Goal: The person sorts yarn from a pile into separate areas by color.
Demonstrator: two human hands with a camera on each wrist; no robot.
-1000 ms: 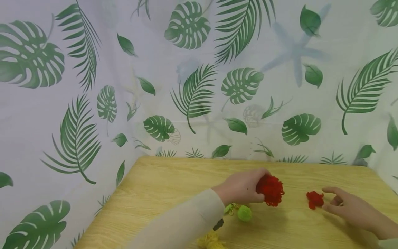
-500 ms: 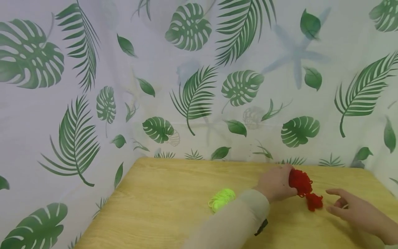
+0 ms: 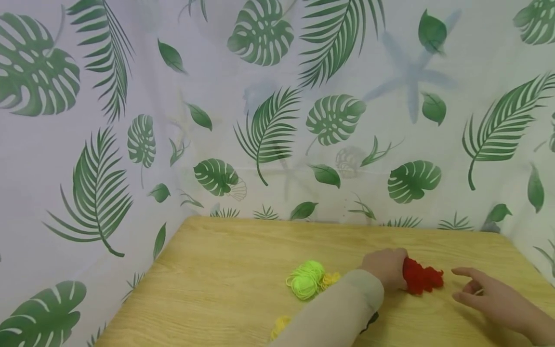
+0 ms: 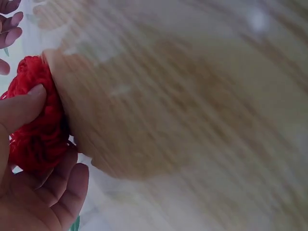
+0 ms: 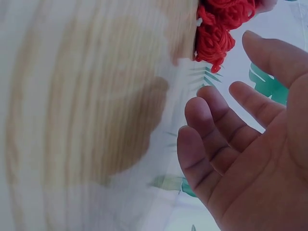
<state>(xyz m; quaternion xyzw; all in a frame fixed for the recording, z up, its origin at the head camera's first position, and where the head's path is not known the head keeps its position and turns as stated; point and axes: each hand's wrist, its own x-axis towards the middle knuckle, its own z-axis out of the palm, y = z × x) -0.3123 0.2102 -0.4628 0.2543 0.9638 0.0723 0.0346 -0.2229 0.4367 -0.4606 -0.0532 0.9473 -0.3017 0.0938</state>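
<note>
My left hand (image 3: 385, 267) grips a bundle of red yarn (image 3: 414, 275) at the right of the table. In the left wrist view the thumb presses the red yarn (image 4: 39, 144) from one side, with the fingers curled beneath it. A smaller red clump (image 3: 433, 278) lies against the bundle's right end, and where one stops and the other starts is hard to tell. My right hand (image 3: 492, 295) is held apart to the right, fingers loosely bent and holding nothing. In the right wrist view its palm shows, below the red yarn (image 5: 214, 43).
A neon green yarn ball (image 3: 306, 280) lies mid-table, beside a small yellow yarn clump (image 3: 330, 279). More yellow yarn (image 3: 279, 326) shows nearer, partly behind the left sleeve (image 3: 338, 308). A leaf-printed cloth (image 3: 269, 202) stands behind the wood-grain table (image 3: 225, 270).
My left hand has carried the red bundle right and down until it meets the smaller red clump. The green and yellow yarn came out from behind the left arm. My right hand has barely moved.
</note>
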